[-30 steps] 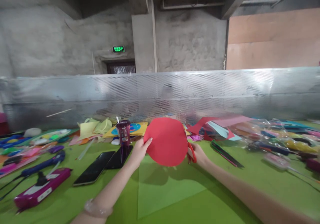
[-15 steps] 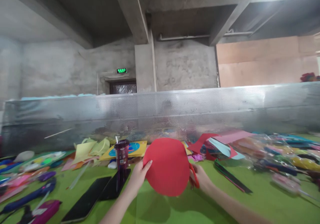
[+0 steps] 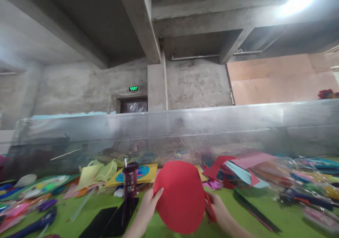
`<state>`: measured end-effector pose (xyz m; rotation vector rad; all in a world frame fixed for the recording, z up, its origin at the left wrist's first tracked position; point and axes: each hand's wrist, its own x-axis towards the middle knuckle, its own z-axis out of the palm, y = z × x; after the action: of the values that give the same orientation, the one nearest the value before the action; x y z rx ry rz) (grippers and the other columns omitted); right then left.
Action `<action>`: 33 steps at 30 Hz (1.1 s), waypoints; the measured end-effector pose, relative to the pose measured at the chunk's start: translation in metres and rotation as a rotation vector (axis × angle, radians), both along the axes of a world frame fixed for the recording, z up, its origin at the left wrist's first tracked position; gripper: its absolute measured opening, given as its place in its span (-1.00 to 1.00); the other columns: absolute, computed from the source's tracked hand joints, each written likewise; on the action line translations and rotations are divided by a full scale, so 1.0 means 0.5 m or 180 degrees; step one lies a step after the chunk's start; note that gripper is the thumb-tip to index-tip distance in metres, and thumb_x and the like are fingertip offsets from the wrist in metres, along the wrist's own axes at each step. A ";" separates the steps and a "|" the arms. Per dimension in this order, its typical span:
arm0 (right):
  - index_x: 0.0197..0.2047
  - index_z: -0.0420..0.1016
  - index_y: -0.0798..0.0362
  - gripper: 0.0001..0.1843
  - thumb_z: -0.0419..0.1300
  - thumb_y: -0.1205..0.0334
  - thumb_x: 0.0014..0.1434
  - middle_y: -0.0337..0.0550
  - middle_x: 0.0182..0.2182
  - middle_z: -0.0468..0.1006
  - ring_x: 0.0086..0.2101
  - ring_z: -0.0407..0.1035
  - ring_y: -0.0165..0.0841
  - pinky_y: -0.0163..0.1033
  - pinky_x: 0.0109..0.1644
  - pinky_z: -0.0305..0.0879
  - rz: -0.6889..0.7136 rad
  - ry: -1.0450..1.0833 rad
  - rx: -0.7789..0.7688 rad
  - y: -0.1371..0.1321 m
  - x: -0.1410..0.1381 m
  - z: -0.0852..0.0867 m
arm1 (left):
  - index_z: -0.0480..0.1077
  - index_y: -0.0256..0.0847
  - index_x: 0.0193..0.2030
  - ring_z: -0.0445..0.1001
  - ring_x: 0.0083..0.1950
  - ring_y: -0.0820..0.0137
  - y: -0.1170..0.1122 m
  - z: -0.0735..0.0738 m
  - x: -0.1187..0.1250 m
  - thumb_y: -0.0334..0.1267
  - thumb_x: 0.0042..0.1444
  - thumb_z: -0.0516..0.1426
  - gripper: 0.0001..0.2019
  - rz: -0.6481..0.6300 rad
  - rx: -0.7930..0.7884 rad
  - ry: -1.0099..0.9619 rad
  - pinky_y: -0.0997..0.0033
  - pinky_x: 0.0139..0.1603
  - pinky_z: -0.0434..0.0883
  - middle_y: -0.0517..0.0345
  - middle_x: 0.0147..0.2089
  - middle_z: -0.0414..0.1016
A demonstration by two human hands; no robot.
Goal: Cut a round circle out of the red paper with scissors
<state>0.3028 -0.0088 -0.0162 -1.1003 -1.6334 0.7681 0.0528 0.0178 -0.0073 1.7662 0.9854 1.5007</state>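
Note:
A red rounded sheet of paper [image 3: 181, 197] is held up in front of me, over the green tabletop. My left hand [image 3: 149, 204] pinches its left edge, thumb on the near face and the other fingers hidden behind. At the right edge my right hand [image 3: 218, 209] is closed around red-handled scissors [image 3: 211, 208]. The scissors' blades are hidden from this view, so I cannot tell whether they touch the paper.
Left of the paper stand a dark lidded cup with a straw [image 3: 130, 181] and a black phone [image 3: 120, 216]. Paper scraps [image 3: 97, 172] and a yellow card [image 3: 150, 172] lie behind. At right are a dark green strip-like object [image 3: 254, 208] and plastic bags. A perforated metal screen [image 3: 185, 132] closes the back.
The view has tilted up, so the table and hands appear lower. Both hands keep their hold on the red paper and the scissors.

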 end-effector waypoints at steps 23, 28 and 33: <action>-0.45 0.31 0.10 -0.66 0.04 -0.04 -0.03 -0.35 -0.74 0.22 -0.73 0.15 -0.50 -0.39 -0.65 0.13 -0.0156 -0.0092 -0.0150 -0.009 0.001 0.005 | 0.39 -0.30 -0.08 0.35 0.06 0.16 -0.007 0.005 -0.005 0.06 -0.02 0.08 -0.51 0.0056 0.0070 0.0056 0.25 0.10 0.22 -0.08 0.02 0.41; -0.48 0.27 0.09 -0.66 0.04 -0.05 -0.03 -0.34 -0.76 0.24 -0.73 0.18 -0.48 -0.40 -0.66 0.11 -0.0095 -0.0135 -0.0065 -0.010 0.006 0.004 | 0.40 -0.30 -0.09 0.35 0.06 0.14 -0.005 0.003 -0.007 0.09 -0.05 0.09 -0.48 0.0057 -0.0027 0.0006 0.24 0.07 0.27 -0.09 0.03 0.40; -0.49 0.27 0.10 -0.63 0.04 -0.08 -0.01 -0.33 -0.77 0.23 -0.72 0.18 -0.49 -0.41 -0.65 0.09 -0.0020 -0.0163 -0.0035 -0.017 0.011 0.007 | 0.40 -0.29 -0.07 0.35 0.05 0.12 -0.005 0.001 -0.010 0.06 -0.03 0.09 -0.50 -0.0029 -0.0067 0.0057 0.19 0.07 0.26 -0.07 0.03 0.40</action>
<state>0.3083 -0.0171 -0.0128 -1.1406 -1.6695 0.7511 0.0476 0.0152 -0.0066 1.7700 0.9973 1.4662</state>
